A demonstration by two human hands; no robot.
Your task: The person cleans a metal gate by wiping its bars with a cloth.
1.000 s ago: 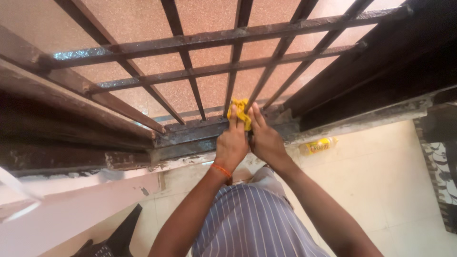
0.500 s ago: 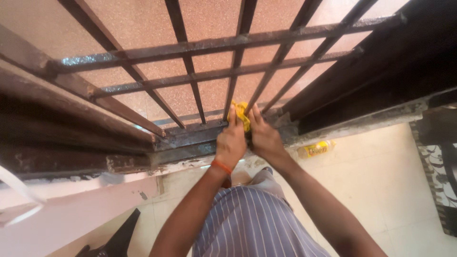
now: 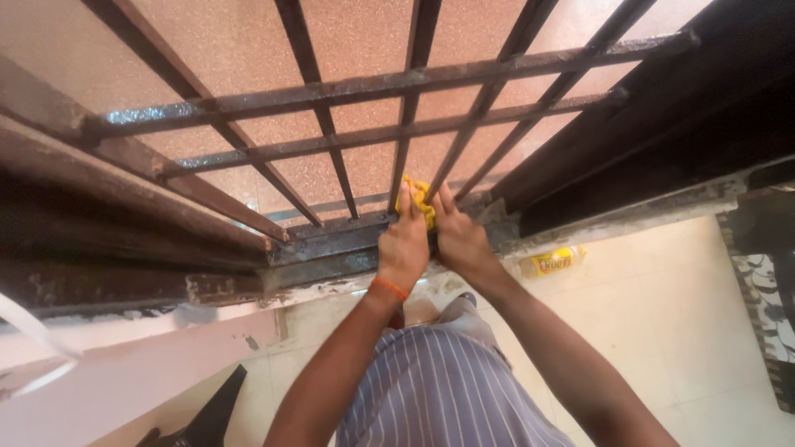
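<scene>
both hands (image 3: 431, 240) press yellow cloth (image 3: 418, 199) — against grille bar (image 3: 443, 170).

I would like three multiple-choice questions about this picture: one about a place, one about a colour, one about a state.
1. Where is the cloth?
A. at the foot of the window bars
B. on the floor
C. over a shoulder

2. What colour is the band on the left wrist?
A. blue
B. orange
C. white

3. How is the cloth held?
A. by the left hand alone
B. by nobody
C. by the left hand and the right hand together

Answers:
1 A, the cloth sits against the bars just above the sill.
2 B, an orange band circles the wrist.
3 C, fingers of both hands press on the cloth.
</scene>
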